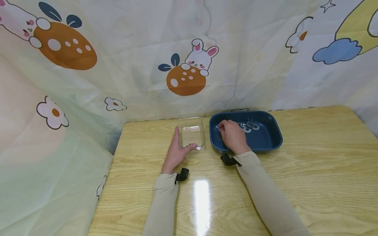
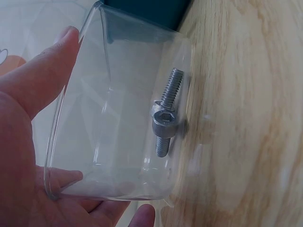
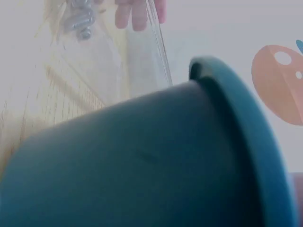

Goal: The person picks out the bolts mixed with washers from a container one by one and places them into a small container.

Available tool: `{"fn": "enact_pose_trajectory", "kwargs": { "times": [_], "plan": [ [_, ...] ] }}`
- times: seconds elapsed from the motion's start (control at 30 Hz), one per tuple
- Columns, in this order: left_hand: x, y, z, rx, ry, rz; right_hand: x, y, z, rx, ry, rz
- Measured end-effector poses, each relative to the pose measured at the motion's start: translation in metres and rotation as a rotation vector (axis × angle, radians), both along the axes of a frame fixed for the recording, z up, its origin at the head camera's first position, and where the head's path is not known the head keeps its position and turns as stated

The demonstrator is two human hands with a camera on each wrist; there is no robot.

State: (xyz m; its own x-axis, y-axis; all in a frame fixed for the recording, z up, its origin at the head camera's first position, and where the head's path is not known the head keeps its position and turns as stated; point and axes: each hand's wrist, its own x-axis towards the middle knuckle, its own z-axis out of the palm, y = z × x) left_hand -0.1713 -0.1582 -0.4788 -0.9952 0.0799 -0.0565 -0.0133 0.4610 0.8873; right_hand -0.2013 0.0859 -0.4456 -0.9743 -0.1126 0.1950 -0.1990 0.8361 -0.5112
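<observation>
My left hand [image 1: 176,154] holds a clear plastic box [image 1: 203,132], thumb on one side and fingers round the other. Inside the box, two silver socket-head bolts [image 2: 165,120] lie against its wall in the left wrist view. My right hand [image 1: 235,137] reaches into the left part of a dark blue tray [image 1: 270,137], with fingers curled down. A small shiny metal piece [image 1: 217,127] shows at its fingertips, mostly hidden. Several metal washers [image 1: 248,130] lie in the tray beside this hand.
Both containers stand on a light wood-grain table [image 1: 319,164], near its back edge. A printed cloth [image 1: 141,82] hangs right behind the table and on the left. The tray's raised wall [image 3: 132,156] fills much of the right wrist view.
</observation>
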Motion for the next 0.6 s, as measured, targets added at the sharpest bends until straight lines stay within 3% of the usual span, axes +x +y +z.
{"fn": "enact_pose_trajectory", "kwargs": {
  "times": [0.23,0.6],
  "plan": [
    [0.0,0.0,0.001,-0.012,-0.005,0.006,0.003,-0.007,0.001,-0.015,0.107,0.017],
    [-0.001,0.0,-0.001,-0.007,0.0,0.007,0.01,-0.02,0.001,-0.035,0.179,0.063]
  ]
}}
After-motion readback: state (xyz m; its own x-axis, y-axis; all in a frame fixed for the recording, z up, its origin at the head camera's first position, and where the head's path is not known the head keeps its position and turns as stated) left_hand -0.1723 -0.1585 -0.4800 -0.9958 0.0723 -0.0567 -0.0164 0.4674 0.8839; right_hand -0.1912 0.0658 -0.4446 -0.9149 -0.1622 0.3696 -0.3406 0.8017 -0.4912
